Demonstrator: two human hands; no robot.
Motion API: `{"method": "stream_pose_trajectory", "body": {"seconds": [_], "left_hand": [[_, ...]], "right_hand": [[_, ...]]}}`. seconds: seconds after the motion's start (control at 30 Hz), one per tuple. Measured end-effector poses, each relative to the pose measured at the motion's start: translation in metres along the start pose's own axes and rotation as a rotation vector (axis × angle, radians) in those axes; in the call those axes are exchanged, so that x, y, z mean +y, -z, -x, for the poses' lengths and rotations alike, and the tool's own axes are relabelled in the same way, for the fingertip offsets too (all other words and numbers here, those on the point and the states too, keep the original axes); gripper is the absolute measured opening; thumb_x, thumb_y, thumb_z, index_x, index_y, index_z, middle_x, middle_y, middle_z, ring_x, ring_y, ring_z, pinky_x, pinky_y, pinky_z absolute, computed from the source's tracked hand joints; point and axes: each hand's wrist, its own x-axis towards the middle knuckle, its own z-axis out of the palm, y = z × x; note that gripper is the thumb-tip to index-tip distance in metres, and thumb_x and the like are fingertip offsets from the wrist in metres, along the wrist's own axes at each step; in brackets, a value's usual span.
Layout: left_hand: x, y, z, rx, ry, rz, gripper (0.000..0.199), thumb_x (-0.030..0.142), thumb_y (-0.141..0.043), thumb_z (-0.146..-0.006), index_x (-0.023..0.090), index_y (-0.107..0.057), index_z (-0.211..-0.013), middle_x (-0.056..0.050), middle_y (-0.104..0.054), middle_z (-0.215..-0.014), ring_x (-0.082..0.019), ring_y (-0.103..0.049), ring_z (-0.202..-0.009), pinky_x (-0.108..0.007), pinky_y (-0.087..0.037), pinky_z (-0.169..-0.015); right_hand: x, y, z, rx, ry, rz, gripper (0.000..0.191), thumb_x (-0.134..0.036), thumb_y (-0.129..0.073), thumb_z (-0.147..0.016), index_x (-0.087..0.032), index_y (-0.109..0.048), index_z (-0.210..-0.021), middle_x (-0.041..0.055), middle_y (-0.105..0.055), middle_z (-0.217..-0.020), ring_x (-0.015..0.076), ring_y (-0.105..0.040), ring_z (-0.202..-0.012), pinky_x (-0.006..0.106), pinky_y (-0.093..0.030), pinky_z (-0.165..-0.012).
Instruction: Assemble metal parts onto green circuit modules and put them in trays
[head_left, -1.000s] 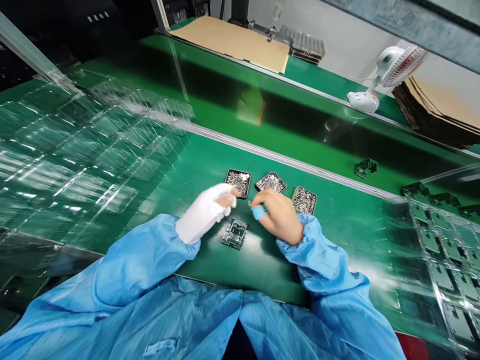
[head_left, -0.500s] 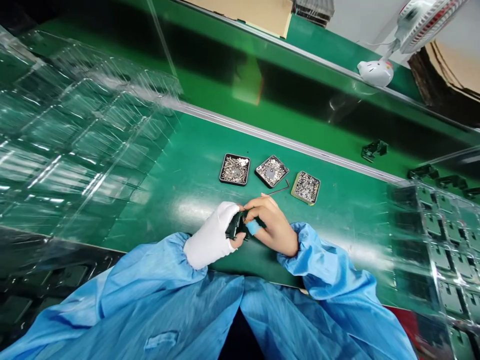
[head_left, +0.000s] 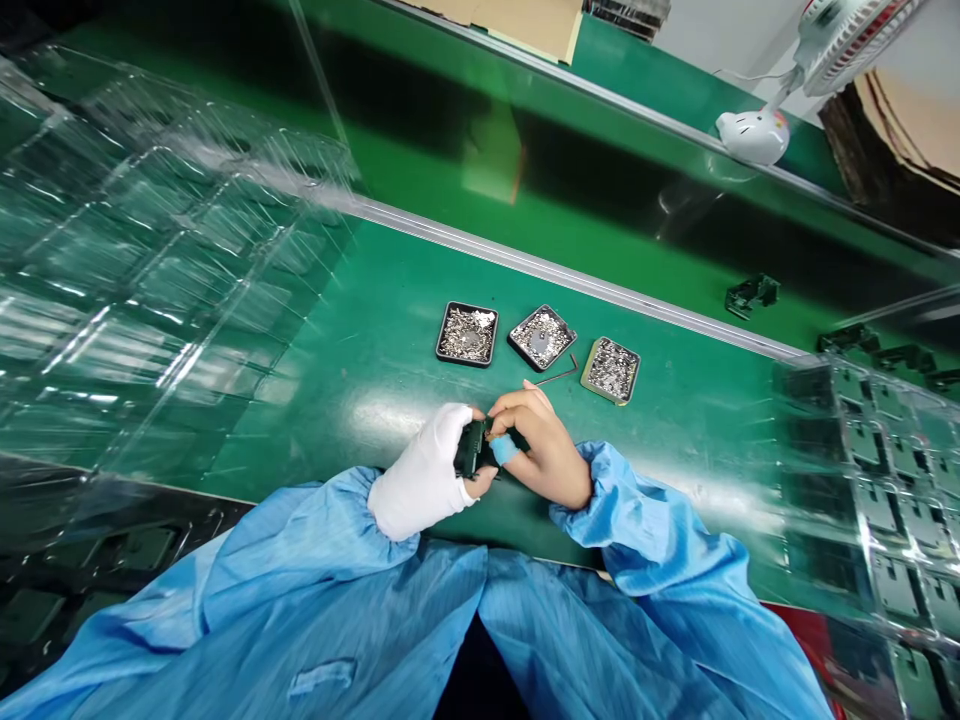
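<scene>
My left hand (head_left: 427, 470), in a white fingerless glove, is closed around a small dark green-black part (head_left: 469, 450) and holds it just above the green bench. Its exact kind is not plain. My right hand (head_left: 541, 445), with a blue wrap on one finger, reaches over the same part, its fingertips pinched against it. Whatever lies between those fingertips is hidden. An L-shaped hex key (head_left: 559, 374) lies just beyond the right hand. Past it stand small square trays of metal bits: a left tray (head_left: 439, 340), a tilted middle tray (head_left: 517, 345) and a right tray (head_left: 589, 375).
Stacked clear plastic trays (head_left: 172, 240) cover the left side. At the right, a clear tray (head_left: 862, 480) holds several dark parts. Another dark part (head_left: 752, 295) sits behind the metal strip (head_left: 525, 262). A white fan (head_left: 754, 135) stands on the upper shelf.
The view has shifted slightly. The dark part has turned a little in my left hand, while my right fingertips stay at it. The trays and hex key rest as before.
</scene>
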Motion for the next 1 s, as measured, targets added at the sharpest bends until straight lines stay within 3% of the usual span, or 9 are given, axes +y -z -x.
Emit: {"method": "stream_pose_trajectory", "body": {"seconds": [0.23, 0.4, 0.53, 0.7, 0.9, 1.0], "left_hand": [[0.0, -0.001, 0.0, -0.03, 0.007, 0.026, 0.037, 0.036, -0.058, -0.07, 0.018, -0.045, -0.1, -0.006, -0.056, -0.093, -0.023, -0.059, -0.084, -0.037, -0.05, -0.073], [0.001, 0.003, 0.001, -0.019, -0.042, -0.12, 0.038, 0.03, -0.057, -0.071, 0.018, -0.047, -0.106, -0.01, -0.057, -0.099, -0.028, -0.058, -0.095, -0.042, -0.049, -0.081], [0.001, 0.006, 0.0, -0.058, -0.077, -0.05, 0.035, 0.026, -0.051, -0.076, 0.017, -0.046, -0.11, -0.009, -0.058, -0.102, -0.024, -0.059, -0.094, -0.04, -0.051, -0.082], [0.001, 0.007, -0.008, 0.002, -0.09, -0.079, 0.033, 0.016, -0.041, -0.082, 0.018, -0.048, -0.115, -0.011, -0.058, -0.118, -0.023, -0.054, -0.115, -0.04, -0.045, -0.098], [0.002, 0.013, -0.019, 0.034, -0.199, -0.227, 0.022, 0.021, -0.043, -0.083, 0.018, -0.056, -0.099, -0.008, -0.066, -0.099, -0.024, -0.063, -0.092, -0.037, -0.05, -0.079], [0.004, 0.007, -0.016, 0.089, -0.164, -0.351, 0.022, 0.02, -0.044, -0.08, 0.018, -0.055, -0.098, -0.01, -0.064, -0.097, -0.027, -0.061, -0.09, -0.04, -0.048, -0.077]], "right_hand": [[-0.001, -0.001, 0.0, -0.009, -0.025, 0.009, 0.005, -0.021, -0.047, -0.089, -0.022, -0.051, -0.086, 0.0041, -0.06, -0.095, 0.0156, -0.058, -0.091, 0.047, -0.025, -0.109], [0.001, -0.002, 0.001, 0.008, -0.052, -0.002, 0.006, -0.021, -0.046, -0.088, -0.022, -0.05, -0.085, 0.0041, -0.059, -0.095, 0.0163, -0.058, -0.092, 0.048, -0.025, -0.109], [0.002, -0.004, 0.0, 0.009, -0.057, -0.02, 0.005, -0.02, -0.045, -0.088, -0.022, -0.049, -0.086, 0.0049, -0.059, -0.096, 0.0169, -0.057, -0.093, 0.048, -0.026, -0.109], [-0.001, -0.009, 0.0, 0.077, -0.097, -0.044, 0.005, -0.019, -0.048, -0.086, -0.023, -0.05, -0.084, 0.004, -0.06, -0.094, 0.0174, -0.057, -0.095, 0.047, -0.027, -0.108], [-0.005, -0.013, 0.003, 0.086, -0.096, -0.055, 0.006, -0.018, -0.05, -0.086, -0.023, -0.049, -0.087, 0.002, -0.059, -0.091, 0.0161, -0.058, -0.092, 0.047, -0.028, -0.109], [-0.001, -0.015, 0.003, 0.091, -0.064, -0.036, 0.006, -0.017, -0.047, -0.087, -0.023, -0.048, -0.088, 0.0021, -0.059, -0.09, 0.0158, -0.058, -0.088, 0.045, -0.034, -0.105]]}}
